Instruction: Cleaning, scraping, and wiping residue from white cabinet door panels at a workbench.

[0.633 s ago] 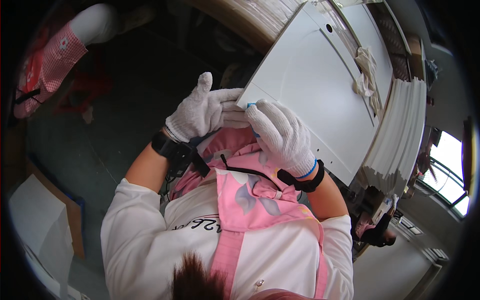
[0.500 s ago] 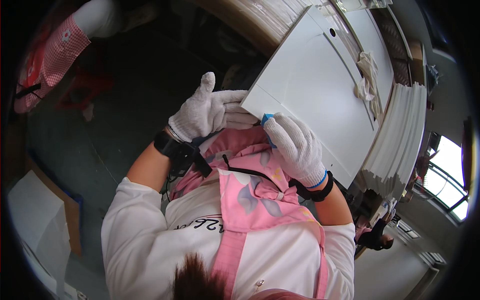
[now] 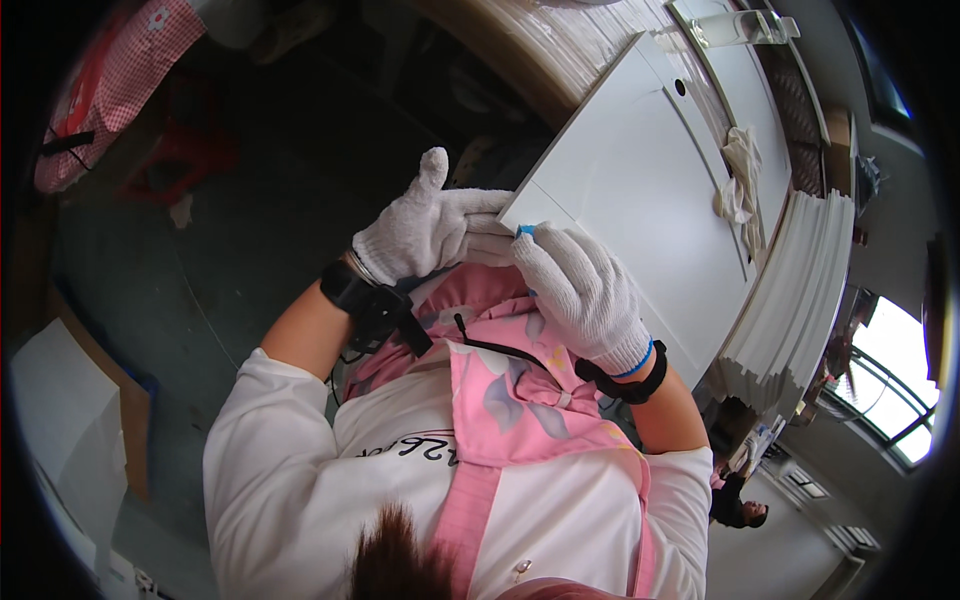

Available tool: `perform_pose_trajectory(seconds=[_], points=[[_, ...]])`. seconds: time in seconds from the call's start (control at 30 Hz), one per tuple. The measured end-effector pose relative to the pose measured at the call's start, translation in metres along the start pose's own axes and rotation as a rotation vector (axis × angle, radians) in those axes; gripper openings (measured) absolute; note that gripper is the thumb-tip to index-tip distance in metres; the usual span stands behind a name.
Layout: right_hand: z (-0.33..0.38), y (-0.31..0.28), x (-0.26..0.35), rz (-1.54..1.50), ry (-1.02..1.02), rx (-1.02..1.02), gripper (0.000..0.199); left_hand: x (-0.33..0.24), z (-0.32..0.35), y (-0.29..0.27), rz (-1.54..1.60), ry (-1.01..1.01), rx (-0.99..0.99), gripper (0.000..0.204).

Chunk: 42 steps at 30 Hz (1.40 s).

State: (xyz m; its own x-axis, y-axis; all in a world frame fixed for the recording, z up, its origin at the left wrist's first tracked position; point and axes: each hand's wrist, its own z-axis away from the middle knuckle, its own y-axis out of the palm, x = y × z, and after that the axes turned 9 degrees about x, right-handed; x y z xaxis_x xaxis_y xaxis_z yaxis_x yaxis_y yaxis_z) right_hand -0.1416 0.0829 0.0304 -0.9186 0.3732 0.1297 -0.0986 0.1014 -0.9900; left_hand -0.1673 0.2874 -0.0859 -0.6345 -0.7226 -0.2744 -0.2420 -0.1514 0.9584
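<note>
A white door-like panel (image 3: 625, 190) with grooved lines and a round dark hole lies slanted in front of me, its near corner toward my apron. My left hand (image 3: 425, 225), in a white knit glove, is open: its fingers stretch out flat to the panel's near corner, tips partly hidden by it, and the thumb sticks up. My right hand (image 3: 585, 290), gloved too, is closed on a small blue piece (image 3: 526, 231) at the panel's near edge. Most of that piece is hidden under the fingers, so its kind cannot be told.
Off-white cloth or gloves (image 3: 740, 180) lie by the panel's far right edge. A stack of white panels (image 3: 790, 300) stands right. A clear bottle (image 3: 740, 28) lies at the top. A red stool (image 3: 180, 160) is on the left floor; another person (image 3: 738, 505) is at far right.
My right hand has shifted slightly along the panel's near edge and covers more of the blue piece. My left hand keeps its pose at the corner. The whole view has shifted a little.
</note>
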Motion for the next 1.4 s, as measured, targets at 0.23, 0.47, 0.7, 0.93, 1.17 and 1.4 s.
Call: perform_pose_trajectory(seconds=[0.23,0.47,0.7,0.93,1.17,1.4], points=[[-0.032,-0.005,0.009,-0.034,0.005,0.036,0.053,0.0,0.004,-0.001,0.063,0.009,-0.07,0.123],[-0.006,-0.007,0.011,0.074,-0.01,0.027,0.052,-0.001,0.005,-0.002,0.018,-0.011,-0.022,0.122],[-0.026,0.002,0.022,0.07,0.056,-0.03,0.049,0.002,0.013,-0.021,0.02,-0.013,-0.11,0.119],[0.08,0.0,0.026,0.09,0.336,-0.017,0.052,-0.005,0.011,-0.008,-0.053,-0.048,-0.117,0.125],[0.12,0.01,0.044,0.062,0.506,-0.237,0.059,-0.012,0.005,-0.01,-0.133,-0.051,-0.171,0.108],[0.109,0.027,0.049,0.073,0.537,-0.346,0.046,-0.021,0.01,-0.001,-0.262,-0.033,-0.267,0.098]])
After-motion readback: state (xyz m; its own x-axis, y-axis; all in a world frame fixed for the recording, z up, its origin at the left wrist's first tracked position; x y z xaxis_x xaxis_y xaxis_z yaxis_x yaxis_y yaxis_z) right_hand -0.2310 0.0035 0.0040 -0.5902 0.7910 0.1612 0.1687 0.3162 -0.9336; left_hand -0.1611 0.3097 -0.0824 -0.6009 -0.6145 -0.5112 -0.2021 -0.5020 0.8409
